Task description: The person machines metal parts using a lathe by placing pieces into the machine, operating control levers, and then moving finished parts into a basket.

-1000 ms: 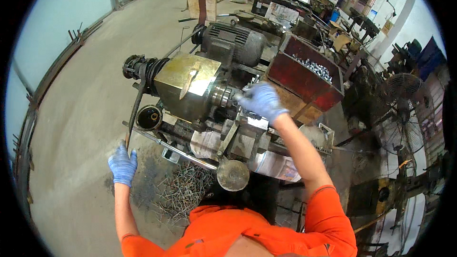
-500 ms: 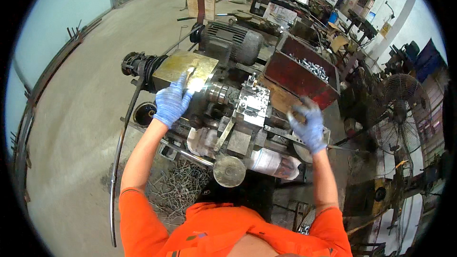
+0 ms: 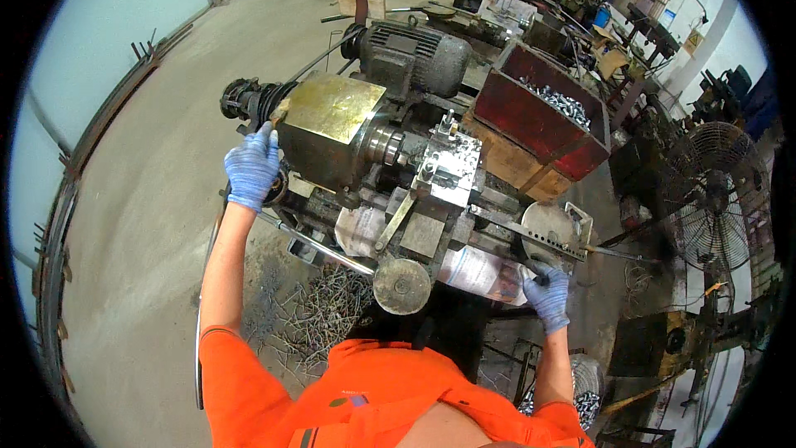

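My left hand [image 3: 252, 166], in a blue knitted glove, is closed on a small tan-tipped brush [image 3: 280, 112]. The brush is at the left edge of the brass-coloured plate [image 3: 336, 106] on top of the lathe's headstock [image 3: 319, 156]. Right of the plate are the metal chuck [image 3: 385, 146] and a tool block [image 3: 451, 164] strewn with bright chips. My right hand [image 3: 549, 297], gloved too, is low at the machine's right front, beside a pale printed sack [image 3: 485, 275]. Its fingers are curled; their dark tips blend into the background, hiding what they hold, if anything.
A red box [image 3: 531, 120] of small metal parts [image 3: 560, 106] stands behind the lathe, near an electric motor [image 3: 419, 58]. Metal shavings [image 3: 323, 311] cover the floor in front. A long bar [image 3: 315, 245] runs along the front left. A fan [image 3: 713, 187] stands at the right.
My left hand has moved left with the brush, from the plate's middle to its left edge. The right hand has come down toward me, and its spread fingers have curled.
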The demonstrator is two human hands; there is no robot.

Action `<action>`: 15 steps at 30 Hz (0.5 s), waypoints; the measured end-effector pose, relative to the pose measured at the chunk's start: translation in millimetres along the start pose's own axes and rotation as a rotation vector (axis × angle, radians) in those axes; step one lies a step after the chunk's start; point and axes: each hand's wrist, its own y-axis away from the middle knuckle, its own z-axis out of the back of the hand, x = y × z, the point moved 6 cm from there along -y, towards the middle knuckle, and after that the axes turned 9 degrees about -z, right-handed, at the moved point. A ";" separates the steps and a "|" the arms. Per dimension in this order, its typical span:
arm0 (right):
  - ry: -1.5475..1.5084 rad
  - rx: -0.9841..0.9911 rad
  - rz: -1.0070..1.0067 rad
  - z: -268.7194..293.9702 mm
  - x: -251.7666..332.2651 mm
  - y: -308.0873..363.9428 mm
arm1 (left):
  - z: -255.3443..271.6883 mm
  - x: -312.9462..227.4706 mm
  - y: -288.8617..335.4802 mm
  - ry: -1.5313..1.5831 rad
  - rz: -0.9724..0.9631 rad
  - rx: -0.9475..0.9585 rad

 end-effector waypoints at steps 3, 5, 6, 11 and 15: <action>-0.008 0.124 -0.105 -0.8 23.1 7.6 | 11.5 -27.2 5.9 0.110 -0.056 -0.025; -0.040 0.079 0.012 -1.5 22.8 10.7 | 21.6 -61.2 9.6 0.323 -0.117 -0.101; -0.055 0.055 0.068 -2.6 21.6 12.4 | 30.2 -86.2 8.5 0.303 -0.181 -0.069; -0.027 0.014 0.062 6.5 18.1 18.8 | 13.5 -165.9 3.7 0.493 -0.261 0.066; -0.158 -0.028 0.035 20.5 12.9 25.8 | -25.0 -191.9 7.0 0.511 -0.255 0.204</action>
